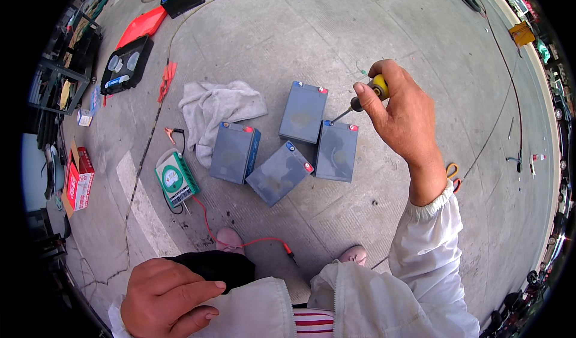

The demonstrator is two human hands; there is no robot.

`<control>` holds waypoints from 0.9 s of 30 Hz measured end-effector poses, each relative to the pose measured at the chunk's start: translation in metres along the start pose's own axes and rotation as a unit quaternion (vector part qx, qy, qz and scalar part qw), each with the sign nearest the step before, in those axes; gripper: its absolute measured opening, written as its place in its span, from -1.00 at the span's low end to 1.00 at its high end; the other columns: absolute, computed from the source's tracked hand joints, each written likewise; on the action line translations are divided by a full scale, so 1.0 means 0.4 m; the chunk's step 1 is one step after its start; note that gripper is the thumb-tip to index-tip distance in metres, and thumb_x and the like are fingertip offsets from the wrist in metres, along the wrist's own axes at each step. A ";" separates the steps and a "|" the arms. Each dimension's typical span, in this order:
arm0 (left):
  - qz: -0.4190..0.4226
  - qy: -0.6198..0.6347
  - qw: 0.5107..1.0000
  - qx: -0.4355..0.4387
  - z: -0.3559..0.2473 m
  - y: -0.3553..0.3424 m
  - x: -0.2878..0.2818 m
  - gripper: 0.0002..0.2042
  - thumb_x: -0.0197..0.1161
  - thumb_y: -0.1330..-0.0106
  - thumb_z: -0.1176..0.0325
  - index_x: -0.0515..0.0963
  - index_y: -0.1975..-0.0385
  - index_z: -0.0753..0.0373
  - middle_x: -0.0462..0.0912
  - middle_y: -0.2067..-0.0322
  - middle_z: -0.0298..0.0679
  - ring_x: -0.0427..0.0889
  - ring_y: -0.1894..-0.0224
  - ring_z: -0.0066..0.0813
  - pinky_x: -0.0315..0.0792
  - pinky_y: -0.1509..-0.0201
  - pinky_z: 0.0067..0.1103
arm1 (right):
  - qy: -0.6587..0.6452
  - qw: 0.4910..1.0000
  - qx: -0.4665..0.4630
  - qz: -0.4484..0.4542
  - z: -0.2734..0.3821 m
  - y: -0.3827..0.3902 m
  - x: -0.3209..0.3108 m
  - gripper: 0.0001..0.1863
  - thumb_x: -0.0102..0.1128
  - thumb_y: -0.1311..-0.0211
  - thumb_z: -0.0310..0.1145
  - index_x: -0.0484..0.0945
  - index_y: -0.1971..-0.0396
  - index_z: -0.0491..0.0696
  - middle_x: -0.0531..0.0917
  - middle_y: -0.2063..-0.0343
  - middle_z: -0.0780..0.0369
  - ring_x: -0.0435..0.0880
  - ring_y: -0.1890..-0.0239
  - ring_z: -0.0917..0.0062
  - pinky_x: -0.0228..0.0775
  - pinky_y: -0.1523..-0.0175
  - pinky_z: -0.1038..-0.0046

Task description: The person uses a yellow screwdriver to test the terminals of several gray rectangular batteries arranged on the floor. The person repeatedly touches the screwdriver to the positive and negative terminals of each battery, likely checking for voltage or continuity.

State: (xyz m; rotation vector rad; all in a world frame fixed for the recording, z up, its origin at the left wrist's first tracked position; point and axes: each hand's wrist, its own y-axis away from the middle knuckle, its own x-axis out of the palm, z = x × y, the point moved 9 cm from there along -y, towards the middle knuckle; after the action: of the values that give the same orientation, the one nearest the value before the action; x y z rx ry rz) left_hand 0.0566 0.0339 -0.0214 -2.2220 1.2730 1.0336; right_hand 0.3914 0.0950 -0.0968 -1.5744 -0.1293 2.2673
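Note:
My right hand (403, 113) is closed round the yellow and black handle of a screwdriver (346, 113). Its shaft slants down to the left, and the tip is at the blue-marked terminal of the right-hand grey battery (337, 152). Close beside that one stand several like it: a far battery (303, 111), a tilted near battery (277, 176) and a left battery (233, 153), each with blue or red terminal marks. Low at the left, my left hand (168, 299) hovers away from the batteries, thumb and index finger apart, holding nothing that I can see.
A grey cloth (213, 110) lies behind the left battery. Left of it sits a green and white charger (176, 179) with a red clip lead (264, 239) running toward my feet. Orange-handled scissors (453, 176) lie right of my wrist; a red box (80, 179) stands far left.

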 end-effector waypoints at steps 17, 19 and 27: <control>0.005 -0.009 1.000 0.002 -0.015 0.007 -0.010 -0.69 0.44 -0.04 0.30 0.72 0.18 0.22 0.68 0.47 -0.30 0.60 0.50 -0.37 0.36 0.46 -0.46 | -0.173 0.985 -0.025 -0.005 0.012 0.004 0.010 -0.61 0.39 -0.25 -0.05 0.53 0.14 -0.01 0.68 0.40 0.19 0.68 0.44 0.34 0.48 0.39 0.32; 0.008 -0.007 1.000 0.003 -0.007 0.002 -0.004 -0.69 0.44 -0.05 0.29 0.72 0.19 0.22 0.67 0.47 -0.30 0.60 0.50 -0.37 0.37 0.45 -0.46 | -0.113 0.993 0.001 0.023 -0.003 0.004 0.024 -0.63 0.37 -0.25 -0.11 0.52 0.11 -0.02 0.69 0.36 0.17 0.68 0.44 0.34 0.49 0.36 0.33; 0.009 -0.002 1.000 0.006 0.002 0.003 0.003 -0.69 0.43 -0.06 0.28 0.72 0.18 0.22 0.68 0.47 -0.29 0.60 0.49 -0.36 0.38 0.43 -0.46 | -0.121 0.993 -0.007 -0.011 -0.002 0.013 -0.003 -0.66 0.34 -0.29 -0.10 0.51 0.18 -0.03 0.70 0.40 0.19 0.68 0.47 0.33 0.46 0.42 0.33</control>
State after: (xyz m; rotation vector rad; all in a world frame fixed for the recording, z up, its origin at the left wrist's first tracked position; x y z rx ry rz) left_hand 0.0558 0.0331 -0.0230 -2.2011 1.2961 1.0337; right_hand 0.3910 0.0896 -0.0976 -1.2930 -0.2267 2.4363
